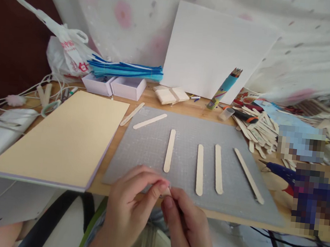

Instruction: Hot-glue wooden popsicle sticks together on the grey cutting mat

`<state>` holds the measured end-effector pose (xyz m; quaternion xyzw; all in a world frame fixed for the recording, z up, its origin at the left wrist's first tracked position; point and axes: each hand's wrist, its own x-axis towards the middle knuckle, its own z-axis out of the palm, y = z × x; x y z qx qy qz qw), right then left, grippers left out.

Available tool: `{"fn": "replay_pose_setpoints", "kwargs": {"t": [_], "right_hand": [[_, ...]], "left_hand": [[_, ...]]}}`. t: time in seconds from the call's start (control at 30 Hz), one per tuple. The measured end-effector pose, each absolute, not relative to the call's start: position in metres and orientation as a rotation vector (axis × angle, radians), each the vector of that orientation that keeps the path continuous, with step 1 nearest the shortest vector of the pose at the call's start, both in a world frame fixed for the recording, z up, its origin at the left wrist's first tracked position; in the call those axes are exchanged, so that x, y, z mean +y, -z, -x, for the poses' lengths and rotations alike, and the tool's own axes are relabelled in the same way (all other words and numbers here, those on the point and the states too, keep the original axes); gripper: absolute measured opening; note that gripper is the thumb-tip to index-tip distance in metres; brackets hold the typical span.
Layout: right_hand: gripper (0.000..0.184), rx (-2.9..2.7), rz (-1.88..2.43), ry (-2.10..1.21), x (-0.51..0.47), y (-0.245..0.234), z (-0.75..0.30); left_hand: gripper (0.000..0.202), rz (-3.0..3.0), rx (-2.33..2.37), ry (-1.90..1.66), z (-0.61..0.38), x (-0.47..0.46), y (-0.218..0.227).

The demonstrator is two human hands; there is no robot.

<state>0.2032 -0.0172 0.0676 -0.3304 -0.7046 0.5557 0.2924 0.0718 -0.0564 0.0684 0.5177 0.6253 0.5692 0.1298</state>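
At the near edge of the grey cutting mat, my left hand [136, 197] and my right hand [186, 220] meet with fingers closed. Between their fingertips shows a short pale piece, apparently a craft stick [166, 192]; most of it is hidden by the fingers. Just beyond them, a craft stick [169, 151] lies nearly lengthwise on the cutting mat [180, 200]. Further right lie several more, among them a stick [200, 170], another stick [218, 169] and a slanted stick [248, 175]. A tilted stick [150, 121] rests near the mat's far left corner.
Yellow paper [63, 136] lies left, beside a white device [2, 130] with cables. Behind are lilac boxes [129, 87], blue pipe cleaners [126, 70], bundled sticks [170, 95] and a pencil tube [224, 88]. A stick pile [258, 129] and a blue glue gun [283, 171] sit right.
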Motion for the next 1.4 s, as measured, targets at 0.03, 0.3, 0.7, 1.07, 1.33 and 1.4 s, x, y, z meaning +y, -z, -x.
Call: {"fn": "replay_pose_setpoints", "kwargs": {"t": [0.03, 0.3, 0.7, 1.07, 1.33, 1.4], "right_hand": [[0.023, -1.910, 0.884, -1.467, -0.016, -0.067, -0.203], [0.027, -1.955, 0.911, -1.531, -0.011, -0.066, -0.199], [0.039, -1.596, 1.090, -1.933, -0.012, -0.060, -0.200], [0.042, -1.679, 1.093, -1.926, -0.012, -0.063, -0.197], [0.041, -1.737, 1.049, -1.909, -0.012, -0.063, -0.196], [0.043, -1.723, 1.071, -1.912, -0.013, -0.063, -0.197]], "left_hand": [[0.016, -1.562, 1.883, -1.644, -0.070, -0.056, -0.067], [0.027, -2.013, 2.181, -1.480, -0.062, -0.049, -0.058], [0.014, -1.534, 2.187, -1.818, -0.049, -0.062, -0.064], [0.020, -1.271, 2.097, -1.572, -0.051, -0.060, -0.061], [0.032, -1.132, 1.943, -1.438, -0.053, -0.059, -0.055], [0.034, -1.201, 1.975, -1.414, -0.052, -0.061, -0.056]]}}
